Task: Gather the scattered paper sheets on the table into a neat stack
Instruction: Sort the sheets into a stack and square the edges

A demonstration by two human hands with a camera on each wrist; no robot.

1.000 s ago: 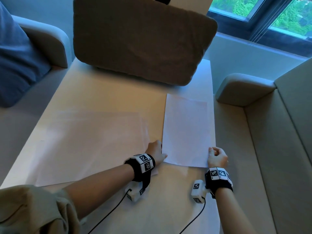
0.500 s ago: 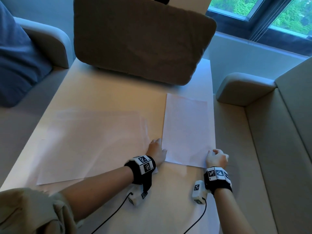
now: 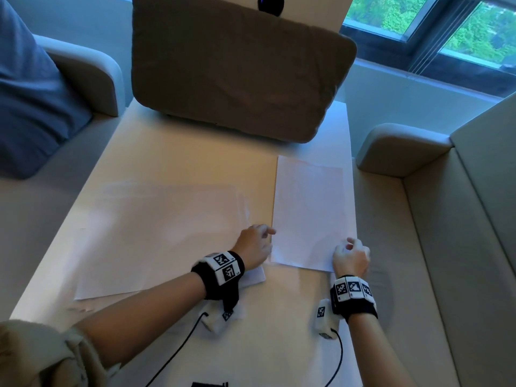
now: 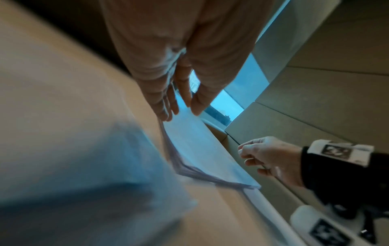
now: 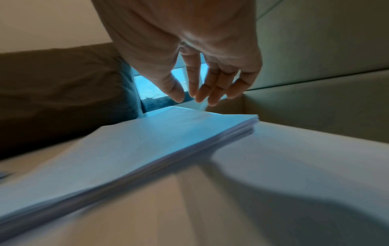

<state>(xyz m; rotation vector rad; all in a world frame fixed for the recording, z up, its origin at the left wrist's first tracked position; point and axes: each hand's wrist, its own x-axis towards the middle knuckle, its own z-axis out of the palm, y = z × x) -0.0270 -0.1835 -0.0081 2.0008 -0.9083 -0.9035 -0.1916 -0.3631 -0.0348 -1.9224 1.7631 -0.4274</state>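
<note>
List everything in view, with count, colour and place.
paper stack: one, white, right side of the table, near its edge
loose sheets: a few overlapping, white, left of the stack
table: one, light beige, centre
cushion: one, brown, far end of the table
blue pillow: one, on the left seat
sofa arms: two, grey-beige, either side
window: top right, greenery outside
left hand: at the stack's left edge
right hand: at the stack's near right corner, fingers loosely curled
wristbands: two, black with markers
</note>
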